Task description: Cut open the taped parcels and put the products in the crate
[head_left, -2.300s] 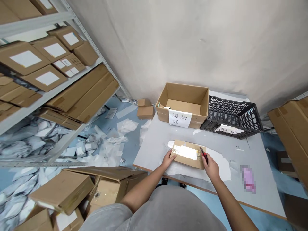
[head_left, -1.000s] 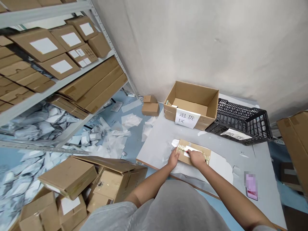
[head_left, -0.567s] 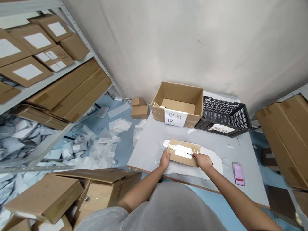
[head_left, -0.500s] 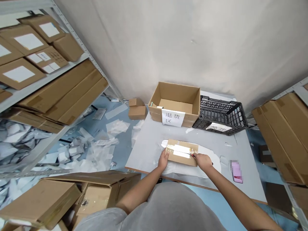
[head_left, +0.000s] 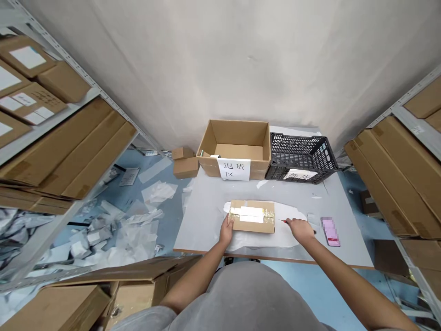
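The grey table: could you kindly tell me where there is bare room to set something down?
Bare table shows left of the parcel, beside the left hand, and in a strip between the parcel and the cardboard box and black crate. It is crowded at the back edge, where box and crate stand side by side.

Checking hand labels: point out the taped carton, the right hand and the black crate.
Taped cardboard carton [head_left: 253, 226]: head view, top face.
Right hand [head_left: 300, 229]: head view, middle of the back of the hand.
Black plastic crate [head_left: 299, 154]: head view, mesh wall.

white wall [head_left: 220, 59], metal shelving [head_left: 113, 106], blue floor [head_left: 303, 294]
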Motion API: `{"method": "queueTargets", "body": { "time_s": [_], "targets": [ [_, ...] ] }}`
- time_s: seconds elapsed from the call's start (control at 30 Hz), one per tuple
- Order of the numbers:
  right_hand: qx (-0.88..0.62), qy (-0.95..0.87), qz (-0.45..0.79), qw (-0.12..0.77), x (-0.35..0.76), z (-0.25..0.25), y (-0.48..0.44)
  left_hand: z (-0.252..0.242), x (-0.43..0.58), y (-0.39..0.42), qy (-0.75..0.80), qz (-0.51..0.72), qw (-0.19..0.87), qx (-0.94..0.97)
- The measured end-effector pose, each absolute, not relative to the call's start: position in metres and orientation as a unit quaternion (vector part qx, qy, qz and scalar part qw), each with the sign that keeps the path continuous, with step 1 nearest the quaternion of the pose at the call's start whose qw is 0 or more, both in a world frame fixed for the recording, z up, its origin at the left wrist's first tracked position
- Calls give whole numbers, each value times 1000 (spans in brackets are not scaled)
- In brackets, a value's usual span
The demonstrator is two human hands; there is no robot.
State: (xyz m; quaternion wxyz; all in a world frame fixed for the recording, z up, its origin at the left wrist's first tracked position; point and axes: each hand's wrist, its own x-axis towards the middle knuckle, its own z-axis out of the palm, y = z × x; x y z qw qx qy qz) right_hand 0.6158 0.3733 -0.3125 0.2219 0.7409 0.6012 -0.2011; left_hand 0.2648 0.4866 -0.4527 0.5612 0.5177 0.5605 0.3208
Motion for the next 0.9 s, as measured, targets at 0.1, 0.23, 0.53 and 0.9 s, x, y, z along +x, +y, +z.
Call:
{"method": "queueTargets", "body": {
  "time_s": [0.1,0.23,0.53,0.9],
  "targets": [
    [763,574,-210,209,626,-305,361,-454,265,487,572,325,551,513],
    [751,611,-207,141,605,-301,370,-457,266,487,587,319,546,506],
    [731,624,-226,161,572,-322,399,-460,264,487,578,320,541,519],
    [813,328,-429,-216,585,-354,361,-408,308,517,453,152,197,856]
  ]
}}
